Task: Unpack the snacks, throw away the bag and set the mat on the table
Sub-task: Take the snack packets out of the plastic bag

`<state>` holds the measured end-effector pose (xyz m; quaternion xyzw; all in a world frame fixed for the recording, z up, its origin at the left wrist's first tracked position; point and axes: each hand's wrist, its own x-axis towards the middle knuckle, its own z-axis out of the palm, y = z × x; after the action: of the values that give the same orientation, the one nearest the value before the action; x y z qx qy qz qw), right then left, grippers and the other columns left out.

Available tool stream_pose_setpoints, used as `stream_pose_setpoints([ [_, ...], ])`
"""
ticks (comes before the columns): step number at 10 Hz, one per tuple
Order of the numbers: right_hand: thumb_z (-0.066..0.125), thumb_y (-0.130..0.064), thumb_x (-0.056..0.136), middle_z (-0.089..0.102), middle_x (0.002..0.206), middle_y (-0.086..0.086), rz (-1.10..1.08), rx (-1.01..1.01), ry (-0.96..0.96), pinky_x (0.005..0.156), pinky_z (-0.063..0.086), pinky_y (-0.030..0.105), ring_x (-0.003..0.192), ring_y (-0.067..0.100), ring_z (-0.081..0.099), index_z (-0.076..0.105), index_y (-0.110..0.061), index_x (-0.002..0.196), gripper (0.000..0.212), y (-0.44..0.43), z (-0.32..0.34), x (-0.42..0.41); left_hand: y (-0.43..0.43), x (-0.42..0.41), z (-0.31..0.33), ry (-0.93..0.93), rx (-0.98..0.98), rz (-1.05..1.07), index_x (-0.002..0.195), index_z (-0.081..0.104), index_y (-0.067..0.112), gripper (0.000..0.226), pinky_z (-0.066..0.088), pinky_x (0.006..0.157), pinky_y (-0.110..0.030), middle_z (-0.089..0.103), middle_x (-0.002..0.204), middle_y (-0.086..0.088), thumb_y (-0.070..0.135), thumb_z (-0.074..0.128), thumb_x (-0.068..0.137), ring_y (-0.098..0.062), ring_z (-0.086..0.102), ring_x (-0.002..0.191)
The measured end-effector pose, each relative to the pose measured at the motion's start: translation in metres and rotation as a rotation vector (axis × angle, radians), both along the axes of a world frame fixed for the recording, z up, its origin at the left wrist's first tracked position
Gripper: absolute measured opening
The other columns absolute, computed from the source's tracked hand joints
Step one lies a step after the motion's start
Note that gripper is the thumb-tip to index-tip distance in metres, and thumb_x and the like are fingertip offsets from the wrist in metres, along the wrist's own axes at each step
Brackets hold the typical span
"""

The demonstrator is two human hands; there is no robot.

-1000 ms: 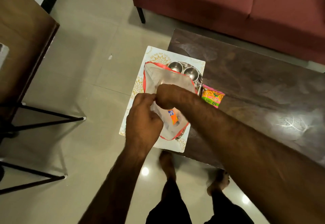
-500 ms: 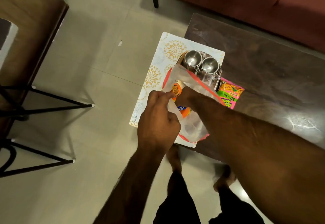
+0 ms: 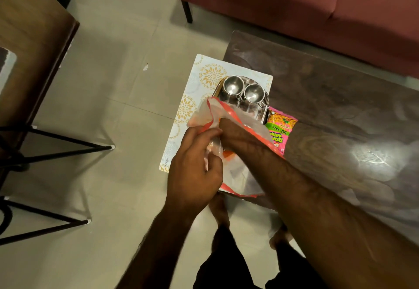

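A clear plastic bag (image 3: 238,173) with an orange-red rim hangs over the near left corner of the dark table (image 3: 328,112). My left hand (image 3: 195,166) grips the bag's rim and holds its mouth apart. My right hand (image 3: 229,130) is plunged inside the bag, fingers hidden; an orange snack pack (image 3: 227,155) shows through the plastic beside it. A pink and green snack packet (image 3: 280,127) lies on the table right of the bag. The white mat (image 3: 192,112) with gold flower prints sticks out over the table's left edge, under a steel tray (image 3: 264,116).
Two steel cups (image 3: 243,89) stand on the tray behind the bag. A red sofa (image 3: 317,5) runs along the back. A wooden table (image 3: 27,39) with black metal legs is at the left. My bare feet stand on the tiled floor (image 3: 113,84) below the bag.
The bag has been pulled lower and nearer, uncovering the two cups. My right hand has pushed deeper into the bag. The view has shifted, so the table sits further right.
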<state>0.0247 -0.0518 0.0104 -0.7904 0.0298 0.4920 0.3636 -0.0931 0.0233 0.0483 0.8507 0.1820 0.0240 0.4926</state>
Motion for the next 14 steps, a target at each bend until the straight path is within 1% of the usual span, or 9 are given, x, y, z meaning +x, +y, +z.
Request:
stream_pose_setpoints([
  [1,0.062,-0.009,0.095,0.071,0.109,0.010,-0.046,0.070,0.063,0.088,0.059,0.045,0.100,0.032,0.071,0.062,-0.020,0.087,0.013,-0.010,0.009,0.009,0.010,-0.007,0.009,-0.188,-0.271,-0.062,0.109,0.074,0.019,0.031,0.050,0.102,-0.036,0.058,0.137,0.000,0.009,0.059,0.083,-0.020,0.057,0.128],
  [2,0.072,-0.007,0.082,0.069,0.062,-0.014,0.014,0.179,0.041,0.054,0.051,0.016,0.059,0.001,0.065,0.066,-0.023,0.075,0.018,-0.033,0.024,0.021,0.037,-0.008,0.007,-0.322,-0.857,0.262,0.087,0.072,0.009,0.030,0.049,0.098,-0.049,0.061,0.134,-0.018,0.009,0.045,0.072,-0.043,0.058,0.125],
  [4,0.059,0.010,0.087,0.070,0.086,0.005,0.065,0.214,0.057,0.068,0.057,0.029,0.073,0.016,0.066,0.071,0.001,0.114,0.030,-0.050,0.040,0.022,0.028,0.022,-0.026,0.382,-0.744,0.423,0.134,0.051,0.037,0.040,0.049,0.096,-0.046,0.061,0.135,0.002,0.042,0.056,0.095,-0.024,0.059,0.123],
  [5,0.060,0.008,0.086,0.072,0.090,0.010,0.053,0.220,0.052,0.067,0.058,0.030,0.072,0.017,0.067,0.071,-0.001,0.113,0.030,-0.052,0.043,0.021,0.016,0.030,-0.034,0.445,-1.029,0.323,0.143,0.050,0.031,0.048,0.046,0.105,-0.057,0.062,0.140,-0.008,0.052,0.044,0.100,-0.032,0.060,0.125],
  [7,0.055,0.009,0.090,0.068,0.124,0.029,-0.085,0.257,0.104,0.055,0.058,0.024,0.050,0.003,0.067,0.067,-0.008,0.103,0.024,-0.072,0.046,0.020,-0.002,0.043,-0.043,0.324,-0.595,0.462,0.116,0.055,-0.006,0.042,0.056,0.081,-0.054,0.062,0.113,-0.034,0.031,0.060,0.097,-0.043,0.067,0.098],
  [9,0.071,-0.003,0.080,0.075,0.111,0.020,-0.056,0.279,0.071,0.075,0.065,0.041,0.083,0.023,0.078,0.071,-0.010,0.108,0.028,-0.082,0.044,0.016,0.002,0.038,-0.047,0.358,-0.011,0.631,0.107,0.039,0.012,0.023,0.052,0.082,-0.043,0.063,0.106,-0.013,0.029,0.052,0.099,-0.038,0.064,0.098],
  [11,0.081,-0.003,0.080,0.080,0.102,0.002,-0.164,0.320,-0.061,0.077,0.064,0.040,0.090,0.021,0.078,0.073,-0.023,0.108,0.036,-0.124,0.045,0.032,0.014,0.031,-0.067,0.427,0.042,0.745,0.109,0.037,0.013,0.019,0.047,0.078,-0.040,0.063,0.115,-0.019,0.027,0.047,0.101,-0.041,0.063,0.102],
  [13,0.084,-0.003,0.075,0.080,0.103,0.009,-0.701,0.291,-0.180,0.062,0.062,0.034,0.082,0.024,0.079,0.068,-0.012,0.116,0.045,-0.195,0.012,0.057,0.027,0.013,-0.085,0.484,-0.019,0.839,0.125,0.036,0.012,0.032,0.055,0.089,-0.059,0.057,0.129,-0.022,0.031,0.045,0.101,-0.045,0.061,0.109],
  [14,0.079,-0.001,0.081,0.073,0.120,0.017,-0.876,0.168,-0.133,0.079,0.061,0.043,0.086,0.025,0.074,0.062,-0.005,0.131,0.053,-0.229,-0.029,0.048,0.027,0.006,-0.091,0.511,-0.128,0.912,0.128,0.034,0.013,0.034,0.054,0.094,-0.059,0.054,0.134,-0.017,0.031,0.044,0.101,-0.041,0.060,0.114],
])
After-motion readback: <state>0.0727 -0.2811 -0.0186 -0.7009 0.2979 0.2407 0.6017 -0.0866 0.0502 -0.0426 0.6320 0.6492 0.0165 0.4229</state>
